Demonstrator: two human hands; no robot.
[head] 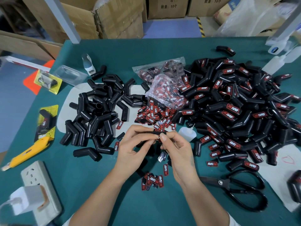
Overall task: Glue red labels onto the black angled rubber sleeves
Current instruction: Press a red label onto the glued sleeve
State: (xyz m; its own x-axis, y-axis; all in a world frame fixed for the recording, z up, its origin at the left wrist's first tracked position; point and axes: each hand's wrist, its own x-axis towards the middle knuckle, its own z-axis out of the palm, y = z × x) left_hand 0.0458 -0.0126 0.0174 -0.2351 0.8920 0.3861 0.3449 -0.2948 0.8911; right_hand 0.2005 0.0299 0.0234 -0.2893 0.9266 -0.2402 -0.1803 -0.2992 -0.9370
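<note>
hands meeting at table centre, left hand pinching a black sleeve from the 9 o'clock side, right hand curled at its 3 o'clock end, thumb pressing what looks like a red label, mostly hidden. better to press squarely and hold until the glue grabs. glue bottle close at 2 o'clock.

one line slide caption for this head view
Both hands press a red label onto a black sleeve between unlabelled and labelled piles.
</note>
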